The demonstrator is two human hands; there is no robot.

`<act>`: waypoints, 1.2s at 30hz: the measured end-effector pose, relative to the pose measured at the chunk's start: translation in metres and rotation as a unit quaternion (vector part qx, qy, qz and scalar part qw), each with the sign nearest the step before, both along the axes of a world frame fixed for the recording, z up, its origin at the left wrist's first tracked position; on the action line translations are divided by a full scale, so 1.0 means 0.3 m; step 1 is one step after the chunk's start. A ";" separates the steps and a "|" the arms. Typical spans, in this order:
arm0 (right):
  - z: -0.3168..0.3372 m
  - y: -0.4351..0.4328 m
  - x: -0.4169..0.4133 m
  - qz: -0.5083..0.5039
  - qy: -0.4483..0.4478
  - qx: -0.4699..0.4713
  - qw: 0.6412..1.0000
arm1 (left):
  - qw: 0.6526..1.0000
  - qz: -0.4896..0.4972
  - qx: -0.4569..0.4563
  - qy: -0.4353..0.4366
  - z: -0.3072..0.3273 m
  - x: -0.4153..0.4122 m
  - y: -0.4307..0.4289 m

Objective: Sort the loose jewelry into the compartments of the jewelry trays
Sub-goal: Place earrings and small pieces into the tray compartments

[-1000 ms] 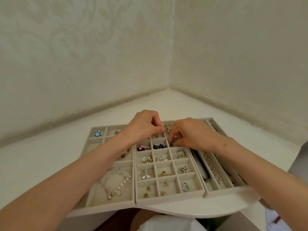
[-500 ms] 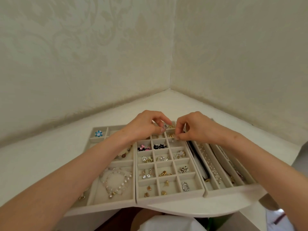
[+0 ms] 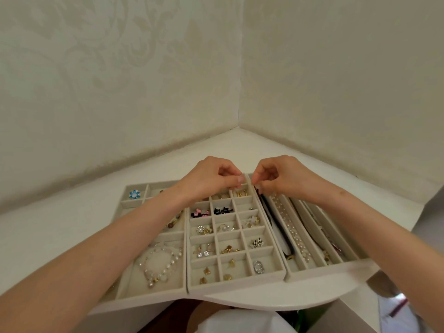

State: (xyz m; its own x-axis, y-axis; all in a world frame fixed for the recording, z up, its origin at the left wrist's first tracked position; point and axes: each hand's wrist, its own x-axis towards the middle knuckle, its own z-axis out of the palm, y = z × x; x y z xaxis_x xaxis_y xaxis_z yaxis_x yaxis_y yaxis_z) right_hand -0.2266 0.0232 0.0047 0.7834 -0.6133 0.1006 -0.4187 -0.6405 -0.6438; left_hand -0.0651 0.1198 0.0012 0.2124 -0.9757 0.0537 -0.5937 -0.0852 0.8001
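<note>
Three beige velvet jewelry trays lie side by side on a white corner shelf. The middle tray (image 3: 264,276) has many small compartments with earrings and rings. My left hand (image 3: 211,176) hovers over its far edge and pinches a small silver ring (image 3: 239,174) between thumb and fingers. My right hand (image 3: 281,175) is just to the right, its fingertips pinched together close to the ring; what they hold is too small to tell. The left tray (image 3: 153,295) holds a pearl bracelet (image 3: 159,263) and a blue flower piece (image 3: 134,194). The right tray (image 3: 319,270) holds a pearl strand (image 3: 289,224).
Patterned walls meet in a corner behind the shelf (image 3: 237,145). The trays overhang the shelf's curved front edge (image 3: 264,300). White cloth (image 3: 240,320) lies below the front edge, and a white box side (image 3: 427,212) stands at the far right.
Both hands have lifted from the middle tray's far compartments and moved slightly farther back. The left hand now pinches a small ring above the tray edge.
</note>
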 end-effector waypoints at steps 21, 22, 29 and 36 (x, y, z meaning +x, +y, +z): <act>-0.001 0.100 0.095 0.024 0.250 -0.282 0.926 | 0.999 0.009 -0.005 0.045 -0.007 0.026 0.013; -0.003 0.098 0.094 0.023 0.243 -0.272 0.931 | 0.999 0.011 -0.008 0.033 -0.008 0.028 0.013; -0.016 0.077 0.081 0.014 0.189 -0.200 0.961 | 1.000 0.016 -0.015 -0.012 -0.002 0.024 0.008; 0.023 0.024 0.026 -0.025 0.069 -0.025 0.997 | 0.998 -0.004 -0.011 -0.062 -0.004 0.008 0.005</act>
State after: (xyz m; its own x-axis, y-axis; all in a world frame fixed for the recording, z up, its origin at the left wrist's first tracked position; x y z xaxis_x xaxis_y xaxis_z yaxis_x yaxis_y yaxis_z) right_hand -0.2188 0.0303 0.0117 0.7610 -0.6482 0.0252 -0.5326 -0.6466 -0.5462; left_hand -0.0625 0.1213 0.0001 0.1951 -0.9755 0.1014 -0.6892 -0.0628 0.7218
